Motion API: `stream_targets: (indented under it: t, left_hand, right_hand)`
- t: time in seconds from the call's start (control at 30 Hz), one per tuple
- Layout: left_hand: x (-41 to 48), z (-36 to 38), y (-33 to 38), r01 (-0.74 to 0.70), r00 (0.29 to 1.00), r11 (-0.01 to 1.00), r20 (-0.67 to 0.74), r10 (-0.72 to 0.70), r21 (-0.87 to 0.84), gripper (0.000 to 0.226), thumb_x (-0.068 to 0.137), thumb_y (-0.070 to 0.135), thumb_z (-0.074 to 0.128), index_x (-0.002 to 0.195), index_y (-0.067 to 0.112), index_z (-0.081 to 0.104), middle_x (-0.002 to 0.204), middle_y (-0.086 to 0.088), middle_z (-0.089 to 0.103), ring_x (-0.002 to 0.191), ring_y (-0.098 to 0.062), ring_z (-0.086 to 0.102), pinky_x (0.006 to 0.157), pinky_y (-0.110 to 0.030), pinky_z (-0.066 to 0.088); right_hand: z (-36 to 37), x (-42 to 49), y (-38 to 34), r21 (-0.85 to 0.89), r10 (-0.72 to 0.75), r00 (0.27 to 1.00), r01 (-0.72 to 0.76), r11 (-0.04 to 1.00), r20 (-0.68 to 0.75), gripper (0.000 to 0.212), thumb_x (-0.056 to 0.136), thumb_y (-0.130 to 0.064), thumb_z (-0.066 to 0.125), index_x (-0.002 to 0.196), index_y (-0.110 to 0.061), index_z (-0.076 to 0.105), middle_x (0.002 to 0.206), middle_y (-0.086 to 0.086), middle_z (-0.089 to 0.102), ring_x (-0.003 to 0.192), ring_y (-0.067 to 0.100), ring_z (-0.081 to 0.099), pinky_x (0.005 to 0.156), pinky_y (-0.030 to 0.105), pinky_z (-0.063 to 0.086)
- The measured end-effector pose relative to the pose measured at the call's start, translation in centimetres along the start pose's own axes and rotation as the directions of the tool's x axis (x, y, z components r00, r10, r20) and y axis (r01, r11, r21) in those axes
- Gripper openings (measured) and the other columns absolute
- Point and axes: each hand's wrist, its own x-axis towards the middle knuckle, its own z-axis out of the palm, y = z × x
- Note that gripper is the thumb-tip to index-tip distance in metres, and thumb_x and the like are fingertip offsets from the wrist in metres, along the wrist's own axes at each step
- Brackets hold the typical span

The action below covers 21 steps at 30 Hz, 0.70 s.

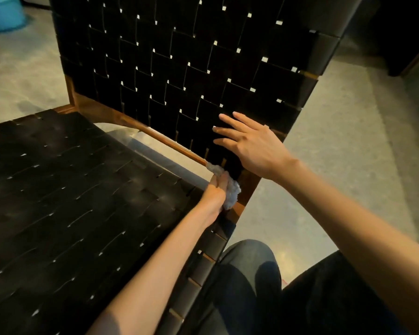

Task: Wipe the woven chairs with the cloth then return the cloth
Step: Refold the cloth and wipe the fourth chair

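Our left hand grips the cloth, likely soft and light, bunched against the wooden rail just beyond our knuckles, while our right hand rests flat-fingered on the woven chair above it.

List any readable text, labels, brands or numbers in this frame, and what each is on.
None readable. No print, label or number shows on the woven chair, the cloth gripped by the left hand, the right hand, the blue bucket or the floor.
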Motion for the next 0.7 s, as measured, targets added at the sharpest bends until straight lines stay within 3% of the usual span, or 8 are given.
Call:
stream_targets:
  t: [0.07,0.17,0.27,0.37,0.43,0.5,0.6,0.7]
  left_hand:
    - [-0.3,-1.6,0.0,-0.011,0.997,0.994,0.071,0.003,0.111,0.027,0.101,0.036,0.037,0.1,0.017,0.056,0.089,-0.003,0.065,0.083,-0.008,0.062,0.077,-0.021,0.047]
    - [-0.8,-3.8,-0.4,-0.133,0.983,0.914,0.168,0.072,0.385,0.05,0.099,0.04,0.041,0.143,0.021,0.034,0.135,-0.006,0.052,0.122,-0.017,0.051,0.103,-0.034,0.041]
    - [-1.9,-5.4,0.1,-0.305,0.943,0.826,0.274,0.191,0.474,0.048,0.099,0.032,0.045,0.144,0.023,0.032,0.138,0.007,0.046,0.128,-0.008,0.043,0.101,-0.024,0.036]
    - [-3.0,-6.7,1.0,-0.36,0.916,0.888,0.289,0.278,0.286,0.05,0.098,0.027,0.046,0.144,0.03,0.028,0.138,0.012,0.044,0.127,-0.003,0.043,0.1,-0.02,0.041]
    - [-3.8,-7.4,1.5,-0.349,0.918,0.911,0.272,0.287,0.218,0.059,0.094,0.035,0.049,0.145,0.035,0.02,0.138,0.012,0.043,0.126,-0.003,0.045,0.096,-0.021,0.045]
    - [-4.7,-7.9,2.3,-0.377,0.904,0.89,0.312,0.293,0.258,0.067,0.086,0.041,0.06,0.141,0.037,0.021,0.137,0.012,0.044,0.123,0.0,0.046,0.096,-0.021,0.046]
    - [-6.2,-8.9,3.6,-0.416,0.888,0.806,0.378,0.26,0.422,0.079,0.069,0.043,0.074,0.133,0.042,0.027,0.131,0.019,0.046,0.12,0.005,0.046,0.097,-0.021,0.044]
    - [-7.4,-10.0,4.8,-0.411,0.896,0.721,0.392,0.208,0.558,0.086,0.06,0.046,0.071,0.134,0.043,0.026,0.133,0.015,0.044,0.122,0.0,0.044,0.102,-0.029,0.042]
  right_hand:
    - [0.1,-0.4,-0.3,0.065,0.029,0.999,-0.031,0.997,0.027,0.052,0.088,-0.004,0.054,0.138,-0.016,0.047,0.151,0.007,0.037,0.146,0.024,0.014,0.116,0.037,-0.004]
    - [0.2,-1.1,-0.9,0.178,0.082,0.996,-0.088,0.98,0.041,0.056,0.088,0.003,0.053,0.14,-0.016,0.045,0.15,0.005,0.038,0.147,0.021,0.013,0.115,0.032,-0.007]
    - [0.0,-1.9,-1.7,0.292,0.117,0.993,-0.115,0.949,0.011,0.056,0.085,0.006,0.057,0.137,-0.013,0.049,0.145,0.007,0.045,0.143,0.022,0.027,0.114,0.03,0.0]
    - [0.1,-3.2,-2.5,0.473,0.242,0.969,-0.188,0.861,-0.055,0.049,0.086,0.006,0.056,0.132,-0.011,0.055,0.136,0.008,0.056,0.129,0.024,0.048,0.113,0.03,0.021]
    - [-0.2,-3.8,-3.4,0.638,0.299,0.954,-0.246,0.729,0.026,0.052,0.088,0.002,0.053,0.137,-0.015,0.049,0.141,0.004,0.05,0.131,0.019,0.043,0.109,0.025,0.027]
    - [-0.1,-3.9,-4.5,0.726,0.261,0.954,-0.285,0.626,0.15,0.059,0.089,-0.008,0.058,0.143,-0.021,0.039,0.146,-0.001,0.042,0.132,0.011,0.035,0.108,0.02,0.026]
    - [-0.3,-3.5,-5.4,0.801,0.277,0.953,-0.261,0.539,0.124,0.057,0.089,-0.016,0.063,0.14,-0.025,0.04,0.137,-0.006,0.047,0.121,0.001,0.041,0.104,0.027,0.04]
    - [-1.1,-3.2,-5.7,0.926,0.289,0.942,-0.253,0.281,0.17,0.061,0.087,-0.015,0.066,0.137,-0.033,0.035,0.127,-0.016,0.049,0.111,-0.004,0.052,0.094,0.025,0.049]
